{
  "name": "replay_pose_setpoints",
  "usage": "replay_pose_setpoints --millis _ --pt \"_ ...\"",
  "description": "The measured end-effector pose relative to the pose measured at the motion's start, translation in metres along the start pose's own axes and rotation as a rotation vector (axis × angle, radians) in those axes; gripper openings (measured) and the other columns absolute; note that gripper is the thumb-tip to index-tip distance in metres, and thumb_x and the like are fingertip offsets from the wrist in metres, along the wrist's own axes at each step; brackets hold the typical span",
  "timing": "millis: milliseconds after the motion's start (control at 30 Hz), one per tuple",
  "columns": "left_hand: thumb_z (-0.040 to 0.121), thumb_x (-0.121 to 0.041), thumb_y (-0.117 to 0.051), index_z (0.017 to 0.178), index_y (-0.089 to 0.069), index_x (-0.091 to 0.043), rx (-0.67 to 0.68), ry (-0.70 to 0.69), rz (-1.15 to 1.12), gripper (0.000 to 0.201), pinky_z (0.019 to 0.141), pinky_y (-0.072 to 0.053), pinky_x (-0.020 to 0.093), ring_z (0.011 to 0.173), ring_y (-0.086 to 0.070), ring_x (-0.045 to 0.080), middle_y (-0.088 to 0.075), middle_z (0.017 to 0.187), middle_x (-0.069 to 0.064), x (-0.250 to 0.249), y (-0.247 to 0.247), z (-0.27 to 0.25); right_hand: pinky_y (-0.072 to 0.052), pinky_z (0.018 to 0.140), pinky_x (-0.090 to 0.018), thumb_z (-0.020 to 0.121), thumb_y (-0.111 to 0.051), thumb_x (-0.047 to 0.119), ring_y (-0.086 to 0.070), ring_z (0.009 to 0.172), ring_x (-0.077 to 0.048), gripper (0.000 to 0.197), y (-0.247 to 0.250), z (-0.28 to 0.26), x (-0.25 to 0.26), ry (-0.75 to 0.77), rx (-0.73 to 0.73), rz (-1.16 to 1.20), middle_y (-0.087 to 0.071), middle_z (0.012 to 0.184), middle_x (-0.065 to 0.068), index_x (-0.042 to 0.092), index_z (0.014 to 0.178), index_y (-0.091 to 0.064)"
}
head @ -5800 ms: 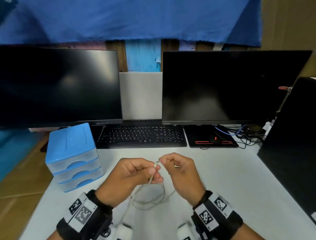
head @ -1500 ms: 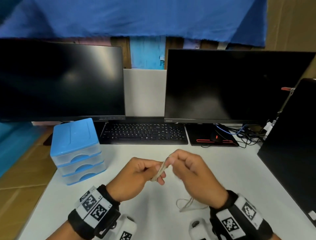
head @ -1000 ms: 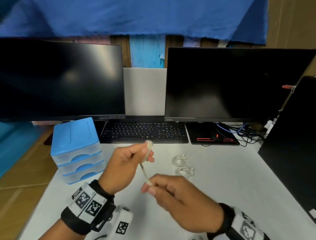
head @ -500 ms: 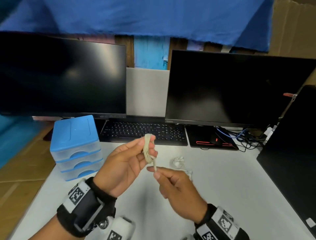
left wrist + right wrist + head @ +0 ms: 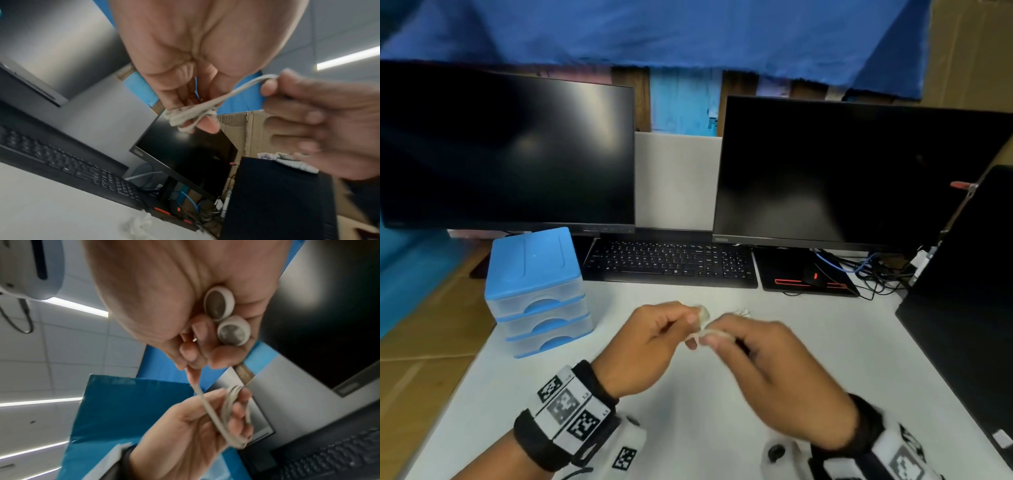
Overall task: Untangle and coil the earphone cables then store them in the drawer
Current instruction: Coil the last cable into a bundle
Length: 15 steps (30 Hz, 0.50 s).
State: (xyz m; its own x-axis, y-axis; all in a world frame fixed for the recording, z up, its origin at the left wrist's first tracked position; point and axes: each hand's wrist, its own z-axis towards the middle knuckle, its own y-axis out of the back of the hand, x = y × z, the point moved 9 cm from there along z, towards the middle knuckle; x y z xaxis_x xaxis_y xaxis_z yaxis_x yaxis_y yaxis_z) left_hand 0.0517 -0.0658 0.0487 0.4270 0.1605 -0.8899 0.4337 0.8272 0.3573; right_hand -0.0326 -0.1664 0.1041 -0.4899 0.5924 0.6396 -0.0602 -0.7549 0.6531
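A white earphone cable (image 5: pixel 702 323) is bunched into a small coil between my two hands above the white desk (image 5: pixel 808 342). My left hand (image 5: pixel 688 320) pinches the coil (image 5: pixel 189 116) between thumb and fingers. My right hand (image 5: pixel 714 339) is close beside it and pinches the free strand (image 5: pixel 252 84). In the right wrist view two earbuds (image 5: pixel 226 318) sit tucked inside the right hand's curled fingers. The strand (image 5: pixel 207 405) runs from there to loops on the left fingers (image 5: pixel 236 404). The blue drawer unit (image 5: pixel 537 284) stands at the left with all drawers closed.
A second white earphone bundle (image 5: pixel 743 312) lies on the desk just behind my hands, also in the left wrist view (image 5: pixel 139 225). A keyboard (image 5: pixel 671 263), a mouse on its pad (image 5: pixel 811 277) and two dark monitors line the back. A black panel (image 5: pixel 962 308) borders the right.
The right hand, which had pulled the strand down and away from the left hand a second ago, has come back up beside it. Both hands sit lower, and the free strand is shorter.
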Motion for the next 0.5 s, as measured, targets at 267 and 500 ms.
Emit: replay_pose_setpoints --millis 267,500 --pt "0.08 -0.034 -0.072 0.097 -0.069 0.001 0.131 0.125 -0.766 0.039 0.071 -0.051 0.025 0.064 -0.053 0.015 -0.055 0.069 0.003 -0.024 -0.007 -0.002 -0.049 0.06 -0.026 0.086 -0.069 0.018 -0.057 0.061 -0.009 0.01 0.015 0.006 -0.067 -0.219 -0.265 0.455 -0.067 0.067 -0.002 0.017 0.081 -0.077" --pt "0.089 -0.021 -0.059 0.08 -0.068 -0.007 0.116 0.191 -0.778 0.02 0.062 -0.048 0.024 0.053 -0.044 0.01 -0.042 0.058 0.0 -0.021 -0.01 -0.002 -0.051 0.07 -0.025 0.091 -0.066 0.02 -0.062 0.074 -0.013 0.012 0.015 0.007 -0.065 -0.154 -0.354 0.186 -0.069 0.079 0.01 0.025 0.087 -0.075"
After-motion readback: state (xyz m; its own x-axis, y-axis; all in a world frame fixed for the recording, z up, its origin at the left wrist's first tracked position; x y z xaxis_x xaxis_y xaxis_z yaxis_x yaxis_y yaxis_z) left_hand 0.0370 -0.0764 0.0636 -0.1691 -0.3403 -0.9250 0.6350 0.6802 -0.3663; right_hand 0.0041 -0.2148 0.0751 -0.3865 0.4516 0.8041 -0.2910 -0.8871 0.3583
